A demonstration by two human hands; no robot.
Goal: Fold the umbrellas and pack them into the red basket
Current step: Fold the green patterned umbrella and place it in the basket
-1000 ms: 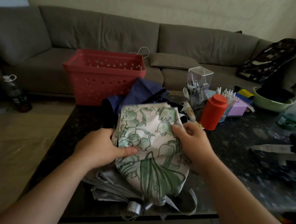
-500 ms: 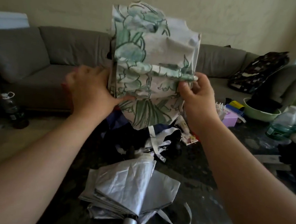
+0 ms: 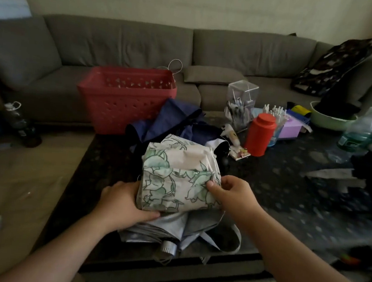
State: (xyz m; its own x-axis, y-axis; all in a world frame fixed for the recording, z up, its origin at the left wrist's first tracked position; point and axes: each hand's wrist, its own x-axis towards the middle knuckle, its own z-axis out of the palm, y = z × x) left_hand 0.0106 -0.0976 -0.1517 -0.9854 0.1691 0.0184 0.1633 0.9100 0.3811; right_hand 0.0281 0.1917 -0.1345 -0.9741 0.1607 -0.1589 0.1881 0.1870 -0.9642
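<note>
I observe both hands on the floral umbrella (image 3: 178,176), a white canopy printed with green leaves, bunched into a loose block over the near middle of the dark bench (image 3: 288,196). My left hand (image 3: 121,204) cups its lower left side, thumb curled under the bottom edge; that grip is closed around the fabric. My right hand (image 3: 234,194) takes the right side, thumb and fingers pinching a fold of the canopy, so that grip too is holding the floral umbrella. The bundle rests on or just above the silver umbrella (image 3: 167,232), which lies collapsed at the near edge of the bench with its ribbed cap (image 3: 168,248) pointing toward me and a strap looping to the right; I cannot tell whether the two canopies touch. Behind the floral umbrella lies the navy umbrella (image 3: 173,121), unfolded and rumpled, reaching up to the red basket (image 3: 125,99). The red basket stands at the far left corner of the bench, upright, well apart from both hands. To the right of the umbrellas stand a red canister (image 3: 260,134), a clear plastic box (image 3: 241,103) and a green bowl (image 3: 332,119). A grey sofa (image 3: 126,42) runs behind the bench.
</note>
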